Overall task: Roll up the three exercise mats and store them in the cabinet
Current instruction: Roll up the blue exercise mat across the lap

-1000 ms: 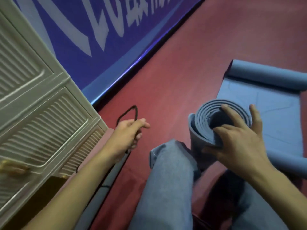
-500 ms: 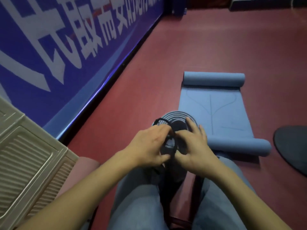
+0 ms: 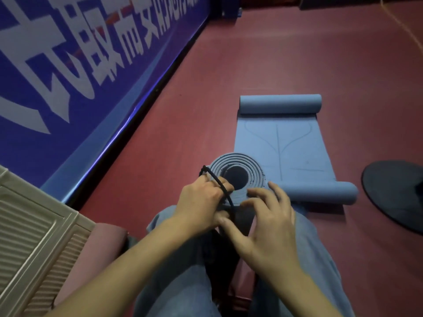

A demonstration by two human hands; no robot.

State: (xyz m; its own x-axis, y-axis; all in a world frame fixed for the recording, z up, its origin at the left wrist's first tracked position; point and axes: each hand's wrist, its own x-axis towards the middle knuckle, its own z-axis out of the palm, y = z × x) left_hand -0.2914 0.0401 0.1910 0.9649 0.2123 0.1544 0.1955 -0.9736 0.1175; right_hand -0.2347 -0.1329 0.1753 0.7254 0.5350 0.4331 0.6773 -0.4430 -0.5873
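Upright rolled mat [image 3: 238, 163], spiral end upward, left hand [image 3: 201, 202] gripping cord [image 3: 219, 186]

Rolled mat [image 3: 238, 165] upright between my knees; half-unrolled mat [image 3: 281, 145] just behind it, cabinet [image 3: 34, 225] left, disc [image 3: 396, 191] right.

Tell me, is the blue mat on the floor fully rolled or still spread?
Partly spread. The blue mat lies flat in its middle, and only its two ends are curled into rolls.
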